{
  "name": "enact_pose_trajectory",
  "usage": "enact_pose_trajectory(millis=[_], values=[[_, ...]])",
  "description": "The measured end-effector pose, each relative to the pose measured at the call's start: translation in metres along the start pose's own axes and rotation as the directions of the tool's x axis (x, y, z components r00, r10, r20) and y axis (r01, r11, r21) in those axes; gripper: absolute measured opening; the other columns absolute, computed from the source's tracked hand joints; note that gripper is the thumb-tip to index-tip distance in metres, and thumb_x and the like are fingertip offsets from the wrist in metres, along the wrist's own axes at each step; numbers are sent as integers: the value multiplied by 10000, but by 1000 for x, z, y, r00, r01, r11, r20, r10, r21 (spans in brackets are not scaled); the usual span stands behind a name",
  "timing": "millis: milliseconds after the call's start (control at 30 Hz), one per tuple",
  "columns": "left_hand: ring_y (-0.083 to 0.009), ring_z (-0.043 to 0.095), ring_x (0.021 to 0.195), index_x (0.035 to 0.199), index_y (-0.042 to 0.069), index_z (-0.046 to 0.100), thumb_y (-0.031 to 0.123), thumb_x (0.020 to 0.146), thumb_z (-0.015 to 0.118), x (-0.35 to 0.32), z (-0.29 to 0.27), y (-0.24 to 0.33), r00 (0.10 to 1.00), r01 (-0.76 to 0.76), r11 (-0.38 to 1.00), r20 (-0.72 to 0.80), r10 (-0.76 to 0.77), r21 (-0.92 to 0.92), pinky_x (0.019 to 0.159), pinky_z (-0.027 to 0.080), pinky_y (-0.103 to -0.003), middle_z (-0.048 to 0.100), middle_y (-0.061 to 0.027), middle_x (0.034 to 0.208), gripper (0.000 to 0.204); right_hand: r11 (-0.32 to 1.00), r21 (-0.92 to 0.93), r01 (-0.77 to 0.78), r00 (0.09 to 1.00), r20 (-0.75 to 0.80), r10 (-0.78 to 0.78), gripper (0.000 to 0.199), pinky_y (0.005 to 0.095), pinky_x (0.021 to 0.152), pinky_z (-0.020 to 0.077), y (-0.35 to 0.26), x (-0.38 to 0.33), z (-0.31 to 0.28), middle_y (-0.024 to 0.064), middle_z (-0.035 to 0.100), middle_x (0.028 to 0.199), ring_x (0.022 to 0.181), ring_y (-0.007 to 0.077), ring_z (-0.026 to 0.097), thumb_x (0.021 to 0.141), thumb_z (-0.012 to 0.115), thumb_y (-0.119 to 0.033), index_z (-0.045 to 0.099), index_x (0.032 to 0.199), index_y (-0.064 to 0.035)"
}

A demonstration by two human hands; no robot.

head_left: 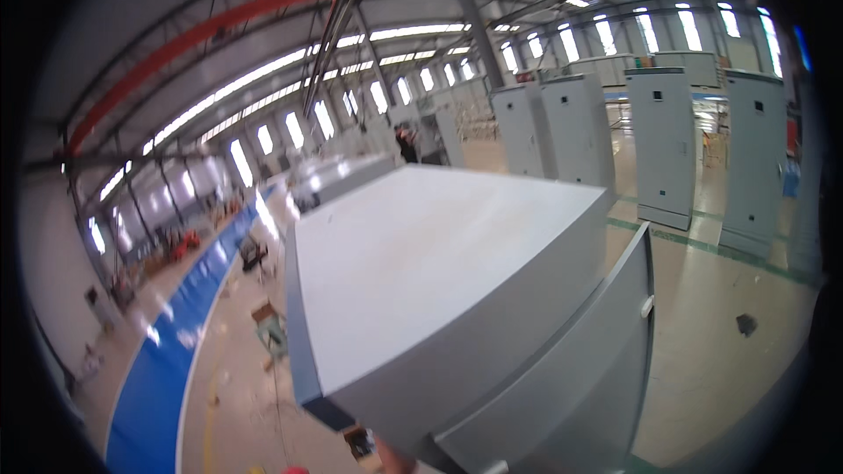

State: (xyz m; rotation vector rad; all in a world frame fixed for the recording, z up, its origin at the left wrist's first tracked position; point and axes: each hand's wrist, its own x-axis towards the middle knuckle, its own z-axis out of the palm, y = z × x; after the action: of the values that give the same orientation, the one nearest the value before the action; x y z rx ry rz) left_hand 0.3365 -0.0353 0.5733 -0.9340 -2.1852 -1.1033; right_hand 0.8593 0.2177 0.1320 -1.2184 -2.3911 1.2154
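Observation:
I look from high up across the flat top of a tall grey metal cabinet point(439, 254) that fills the middle of the view. Its grey door point(571, 377) stands ajar on the right side, with a small white handle point(647, 305) near its upper edge. A sliver of skin colour point(395, 461) shows at the lower edge below the cabinet's near corner; I cannot tell whether it is a hand or an arm. Neither of my hands is clearly visible.
Several more tall grey cabinets point(663, 140) stand in rows at the back right on a pale concrete floor with green lines. A blue floor lane point(167, 360) runs along the left. A person point(407, 142) stands far back. A small dark object point(746, 325) lies on the floor.

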Motion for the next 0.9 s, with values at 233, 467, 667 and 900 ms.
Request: enact_pose_trajectory(millis=[233,467,667,900], values=[[-247,644,1102,1441,22,536,185,906,745,158,-54,69,964,261,827,90,-249,-498,883,548,-354,639,-175,1331,597,984,39,-172,983,75,169,242,519,659,505,-56,-9,-54,171,720,797,724,338,681,897,656,-230,675,719,-68],[-276,628,1218,1521,41,463,253,894,792,183,-12,2,924,369,732,139,-358,-572,944,551,-390,575,-208,1445,739,978,10,-207,975,90,205,244,522,665,504,-83,-26,-78,175,719,800,729,348,679,900,651,-234,679,726,-65],[-303,649,1201,1527,24,442,292,881,799,184,87,-35,860,510,649,331,-388,-564,997,529,-395,609,-233,1403,785,970,-1,-245,969,31,244,246,525,671,503,-78,-65,-96,177,719,802,734,357,677,903,646,-237,683,733,-63],[-338,587,1318,1626,75,300,562,829,827,137,163,-150,680,685,561,684,-263,-465,1072,490,-475,574,-170,1485,1072,989,7,-151,986,75,150,249,528,677,502,-101,-49,-47,180,718,804,739,367,675,905,640,-241,687,741,-60]])
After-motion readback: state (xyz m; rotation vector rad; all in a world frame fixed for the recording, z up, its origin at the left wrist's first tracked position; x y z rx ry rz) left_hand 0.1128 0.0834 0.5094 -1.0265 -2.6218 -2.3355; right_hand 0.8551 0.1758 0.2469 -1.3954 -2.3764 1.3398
